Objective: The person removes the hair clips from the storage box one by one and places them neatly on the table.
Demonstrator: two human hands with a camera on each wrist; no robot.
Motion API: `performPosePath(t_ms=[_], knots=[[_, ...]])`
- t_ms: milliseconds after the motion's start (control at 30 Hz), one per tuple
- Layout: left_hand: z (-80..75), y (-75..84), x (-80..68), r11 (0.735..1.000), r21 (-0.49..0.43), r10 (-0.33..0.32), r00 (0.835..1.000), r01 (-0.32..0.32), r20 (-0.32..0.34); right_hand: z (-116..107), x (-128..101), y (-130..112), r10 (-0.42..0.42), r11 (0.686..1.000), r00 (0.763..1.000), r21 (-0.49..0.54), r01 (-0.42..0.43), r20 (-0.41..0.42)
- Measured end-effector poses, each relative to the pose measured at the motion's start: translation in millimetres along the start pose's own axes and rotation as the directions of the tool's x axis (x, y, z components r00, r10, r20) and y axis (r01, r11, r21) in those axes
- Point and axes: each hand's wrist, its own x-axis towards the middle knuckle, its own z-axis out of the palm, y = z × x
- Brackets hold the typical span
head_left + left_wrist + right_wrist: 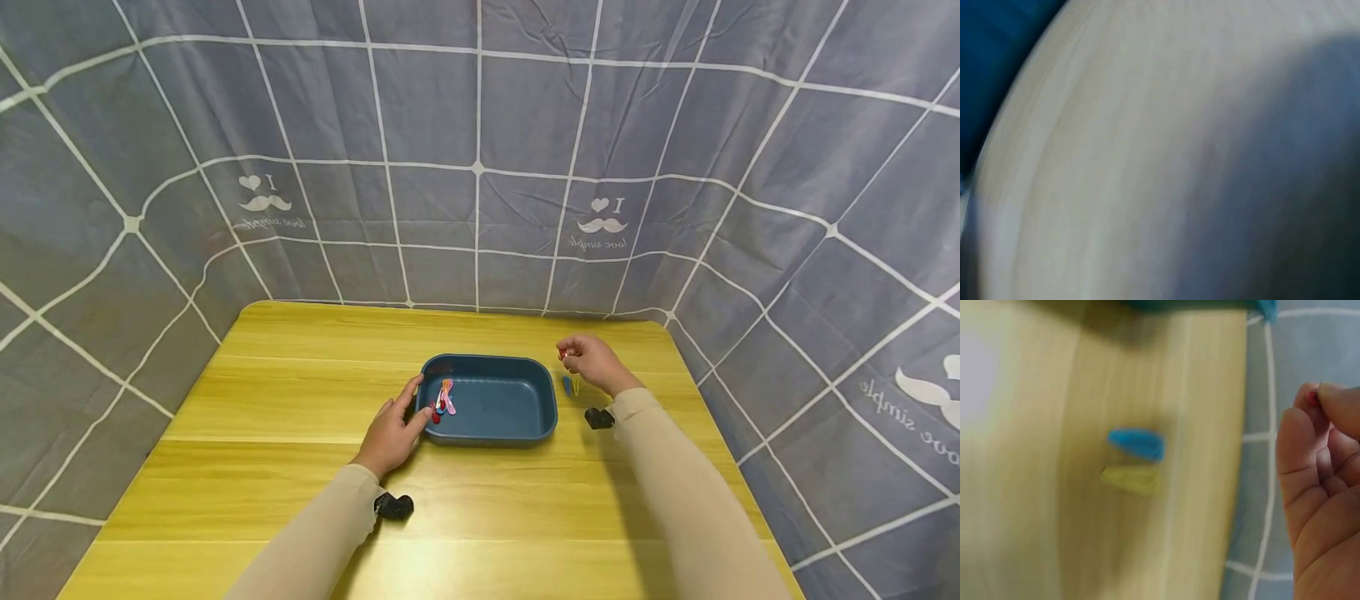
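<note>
Head view shows the surface (pixel 300 467) with the blue tray (pixel 517 425) between my two hands. Several clips (pixel 443 401) already lie in the tray's left end, just past my left hand (pixel 392 435), whose fingers are relaxed and rest against the tray's rim, thumb along its edge, holding nothing. I judge the sorting partly done: three clips are left outside. My right hand (pixel 592 360) is raised beyond the tray's right end, its fingers (pixel 1310 434) curled and pinching a small red clip (pixel 1312 397) at the tips. Below that hand, apart from the fingers, a blue clip (pixel 1137 443) and a yellow clip (pixel 1130 479) lie touching on the surface.
</note>
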Motion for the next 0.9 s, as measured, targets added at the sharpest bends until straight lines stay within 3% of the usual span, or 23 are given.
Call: performPosePath(t_ms=[467,900], knots=[[0.0,0.4,-0.3,1.0,0.001,-0.008,1.0,0.008,0.008,-10,-14,49,0.084,0.977,0.995,-0.192,-0.094,-0.057],[-1.8,1.1,-1.5,1.0,-0.005,-0.006,1.0,0.006,0.015,-3,-21,69,0.128,0.976,0.99,-0.171,-0.135,-0.052]])
